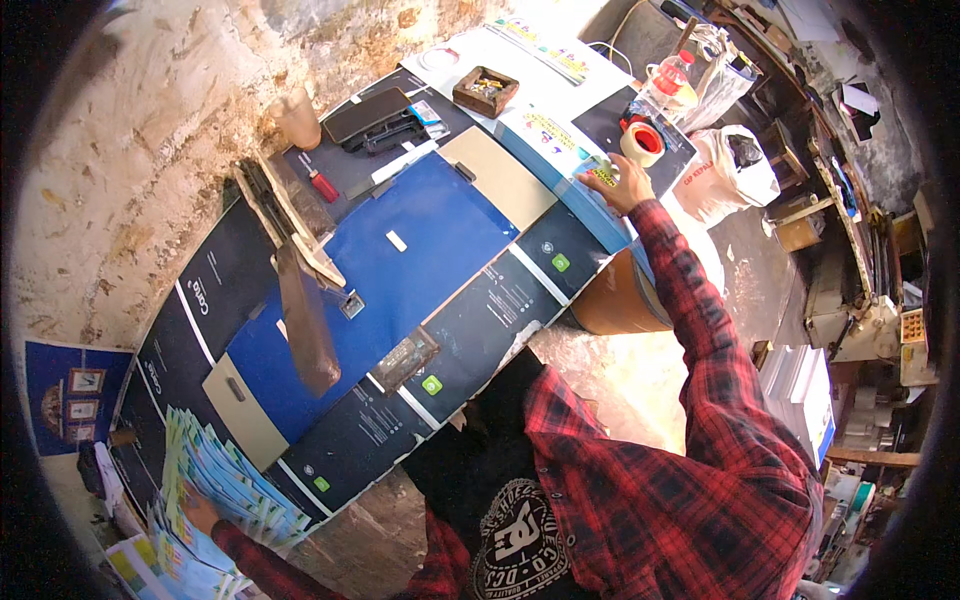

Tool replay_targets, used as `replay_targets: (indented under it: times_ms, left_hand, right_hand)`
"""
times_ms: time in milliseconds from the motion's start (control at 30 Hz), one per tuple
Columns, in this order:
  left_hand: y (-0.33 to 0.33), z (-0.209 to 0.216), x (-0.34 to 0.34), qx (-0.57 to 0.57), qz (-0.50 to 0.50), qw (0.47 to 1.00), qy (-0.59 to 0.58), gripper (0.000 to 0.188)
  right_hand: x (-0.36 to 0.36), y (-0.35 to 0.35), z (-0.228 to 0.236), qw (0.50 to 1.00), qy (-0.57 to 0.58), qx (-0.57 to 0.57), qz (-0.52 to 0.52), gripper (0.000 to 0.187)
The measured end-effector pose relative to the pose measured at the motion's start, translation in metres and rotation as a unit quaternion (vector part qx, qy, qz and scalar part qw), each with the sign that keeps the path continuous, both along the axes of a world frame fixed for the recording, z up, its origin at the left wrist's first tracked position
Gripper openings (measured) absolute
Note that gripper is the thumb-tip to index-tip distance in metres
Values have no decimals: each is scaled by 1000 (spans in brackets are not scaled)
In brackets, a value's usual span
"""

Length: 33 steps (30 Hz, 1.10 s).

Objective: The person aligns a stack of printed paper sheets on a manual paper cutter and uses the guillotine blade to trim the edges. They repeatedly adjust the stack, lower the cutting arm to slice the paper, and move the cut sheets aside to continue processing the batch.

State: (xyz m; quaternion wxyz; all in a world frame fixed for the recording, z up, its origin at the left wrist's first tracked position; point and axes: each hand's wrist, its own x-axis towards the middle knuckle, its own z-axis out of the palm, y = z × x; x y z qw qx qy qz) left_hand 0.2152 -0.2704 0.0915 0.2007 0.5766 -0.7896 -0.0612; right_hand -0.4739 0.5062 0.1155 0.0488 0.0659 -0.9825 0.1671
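My left hand [200,508] is at the table's lower left corner, against a fanned bunch of printed sheets [225,465] in pale blue, green and yellow. Its fingertips are lost among the sheets, so their grip is unclear. At the far right end, my right hand [628,185] is open, thumb and forefinger apart, over the edge of a stack of printed sheets [560,150]. Between my hands lies a blue board [400,250] with cream end strips. A hinged device with a long flat arm [308,320] reaches over the board from the wall side.
Near the wall are a red-handled screwdriver [322,185], a dark flat case [367,115] and a wooden tray [486,92] of small items. Tape rolls [642,144] and a bottle [670,75] stand beyond my right hand. A metal plate [405,360] lies near the front edge.
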Motion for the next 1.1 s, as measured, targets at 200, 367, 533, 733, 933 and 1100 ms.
replay_targets:
  times_ms: [200,367,533,733,933,1100]
  left_hand:
    - [110,102,-47,-99,-104,985,96,64]
    - [212,193,-65,-139,-226,934,237,54]
    - [300,243,-73,-124,-310,860,387,52]
    - [338,213,-70,-282,-112,902,308,31]
    - [403,227,-247,245,-712,604,261,39]
    - [457,132,-358,555,-515,585,292,45]
  right_hand:
    - [-22,-4,20,989,-90,113,-34,112]
    - [-29,-17,32,983,-136,124,-14,105]
    - [-38,-12,23,989,-123,77,-25,112]
    - [-41,1,15,987,-151,-5,-58,122]
    - [-41,-3,1,981,-115,-152,-43,78]
    - [-12,3,12,955,-45,-291,26,38]
